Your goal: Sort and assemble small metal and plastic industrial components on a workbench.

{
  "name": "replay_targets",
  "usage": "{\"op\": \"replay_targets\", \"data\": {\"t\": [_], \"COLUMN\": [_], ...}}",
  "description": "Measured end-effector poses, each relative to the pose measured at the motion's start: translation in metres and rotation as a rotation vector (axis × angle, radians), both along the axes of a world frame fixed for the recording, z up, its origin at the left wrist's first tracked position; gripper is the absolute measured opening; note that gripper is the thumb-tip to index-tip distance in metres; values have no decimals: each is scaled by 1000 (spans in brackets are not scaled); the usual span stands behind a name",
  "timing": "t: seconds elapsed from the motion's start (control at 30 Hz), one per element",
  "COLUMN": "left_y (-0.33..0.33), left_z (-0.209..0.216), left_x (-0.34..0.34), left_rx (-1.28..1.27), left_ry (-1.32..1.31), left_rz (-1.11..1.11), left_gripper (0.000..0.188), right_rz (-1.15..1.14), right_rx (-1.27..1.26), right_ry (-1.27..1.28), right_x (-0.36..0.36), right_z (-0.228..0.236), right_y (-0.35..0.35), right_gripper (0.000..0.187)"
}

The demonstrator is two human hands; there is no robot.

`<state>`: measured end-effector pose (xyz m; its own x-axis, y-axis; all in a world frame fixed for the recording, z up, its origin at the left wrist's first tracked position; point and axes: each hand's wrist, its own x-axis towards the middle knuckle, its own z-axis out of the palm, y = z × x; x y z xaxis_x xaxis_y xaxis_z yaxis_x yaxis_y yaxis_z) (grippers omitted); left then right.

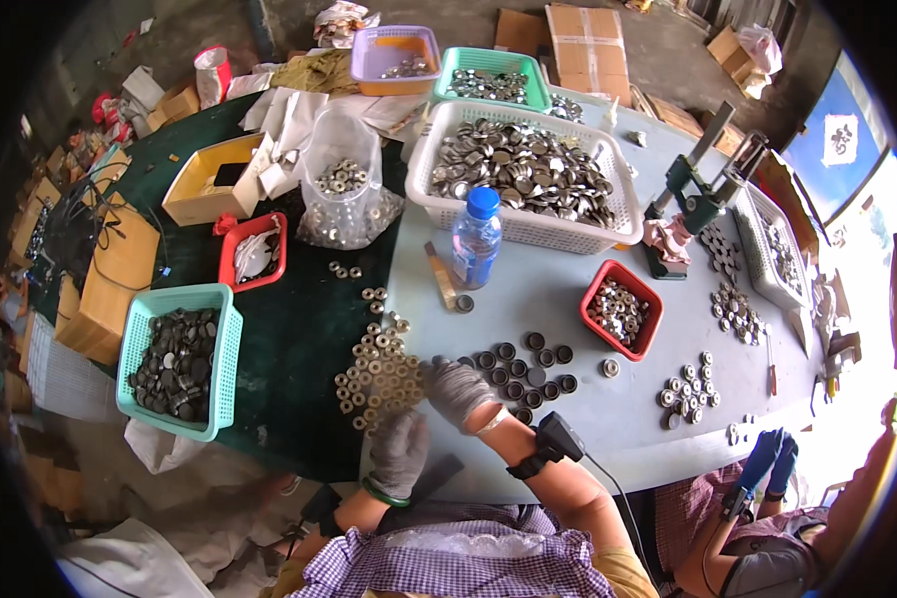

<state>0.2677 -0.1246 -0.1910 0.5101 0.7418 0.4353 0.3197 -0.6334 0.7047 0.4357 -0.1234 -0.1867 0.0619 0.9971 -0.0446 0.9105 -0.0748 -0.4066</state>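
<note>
Checked garment (448, 566) is seen at 6 o'clock. Gloved L hand (400, 454) is held beside pale rings (370, 366), approx. at its 11–12; gloved R hand (458, 392) is set betw. these (its 9) & blk cups (517, 368) (its 2–3). Fingers bent, kept narrow; grip can't be told. Piles could get mixed if nudged by R knuckles.

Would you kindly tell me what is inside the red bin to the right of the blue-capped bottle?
Inside the red bin is a pile of small round pieces, silvery and brownish. The pile covers the bin's floor, so anything beneath the top pieces cannot be seen.
</note>
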Motion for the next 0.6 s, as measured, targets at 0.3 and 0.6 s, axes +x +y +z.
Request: {"op": "replay_targets", "data": {"t": [0.3, 0.6], "left_y": [-11, -13], "left_z": [-15, -17], "left_x": [10, 17], "left_rx": [-103, -55], "left_ry": [-21, 8], "left_rz": [-106, -189], "left_gripper": [11, 14], "right_rz": [51, -404], "right_rx": [175, 337], "right_ry": [11, 144], "right_x": [28, 129], "right_z": [-10, 20], "right_y": [-74, -162], "right_gripper": [15, 13]}}
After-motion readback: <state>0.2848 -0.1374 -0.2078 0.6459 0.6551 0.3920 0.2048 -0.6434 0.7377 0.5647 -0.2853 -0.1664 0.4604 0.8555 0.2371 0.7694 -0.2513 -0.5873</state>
